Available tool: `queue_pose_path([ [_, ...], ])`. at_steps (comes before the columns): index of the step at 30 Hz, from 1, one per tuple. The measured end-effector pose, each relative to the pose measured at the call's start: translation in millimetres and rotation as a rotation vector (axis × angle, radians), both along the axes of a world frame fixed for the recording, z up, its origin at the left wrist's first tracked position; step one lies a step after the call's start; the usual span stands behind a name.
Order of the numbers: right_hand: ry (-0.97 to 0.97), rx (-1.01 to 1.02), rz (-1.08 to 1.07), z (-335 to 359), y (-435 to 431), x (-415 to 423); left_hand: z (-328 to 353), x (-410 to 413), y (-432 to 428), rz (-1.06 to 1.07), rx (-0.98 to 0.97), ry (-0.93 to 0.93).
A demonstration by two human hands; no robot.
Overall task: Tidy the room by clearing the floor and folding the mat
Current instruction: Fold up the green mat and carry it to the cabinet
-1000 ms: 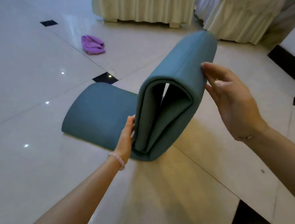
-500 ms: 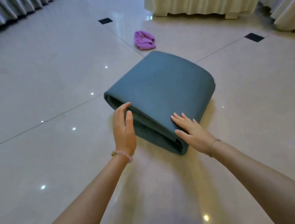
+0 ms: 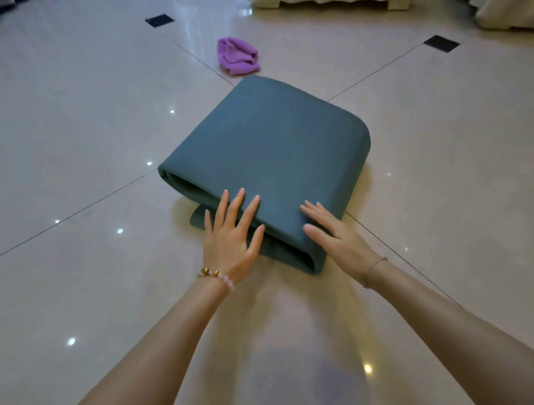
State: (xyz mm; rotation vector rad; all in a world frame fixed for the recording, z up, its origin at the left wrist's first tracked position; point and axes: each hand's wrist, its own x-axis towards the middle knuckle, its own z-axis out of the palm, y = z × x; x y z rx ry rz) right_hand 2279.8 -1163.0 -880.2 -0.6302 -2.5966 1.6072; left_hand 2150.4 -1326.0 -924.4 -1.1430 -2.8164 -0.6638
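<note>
Both the left hand [image 3: 232,238] and right hand [image 3: 337,237] lay flat, fingers spread, on the folded teal mat [image 3: 269,157].

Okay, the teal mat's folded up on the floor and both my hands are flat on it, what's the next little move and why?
Probably tuck the bottom layer in. The left hand and right hand lie open on the near edge of the folded teal mat, but its lowest layer sticks out toward the left hand, so the stack is uneven. After squaring it, the purple cloth lying beyond the mat would be next.

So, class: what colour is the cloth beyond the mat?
Purple cloth, seen in the head view.
</note>
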Motion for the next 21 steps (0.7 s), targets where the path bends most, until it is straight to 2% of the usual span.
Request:
queue_pose_path([
  [4, 0.148, -0.183, -0.410, 4, 3, -11, -1, -3, -4, -0.032, -0.057, 0.044],
  [7, 0.024, -0.357, -0.648, 0, 13, -13, 0, -2, -4, -0.037, -0.038, 0.027],
  [10, -0.154, -0.660, -0.682, -7, 17, -13, 1, -1, -2, -0.040, -0.007, 0.021],
  [12, -0.211, -0.758, -0.658, -9, 15, -16, 3, 0, 0, -0.035, 0.040, 0.017],
  [18, -0.288, -0.802, -0.623, -8, 11, -32, 32, 12, 1, 0.061, 0.378, -0.189],
  [21, -0.242, -0.851, -0.668, 2, 16, -40, 42, 18, -7, 0.150, 0.486, -0.316],
])
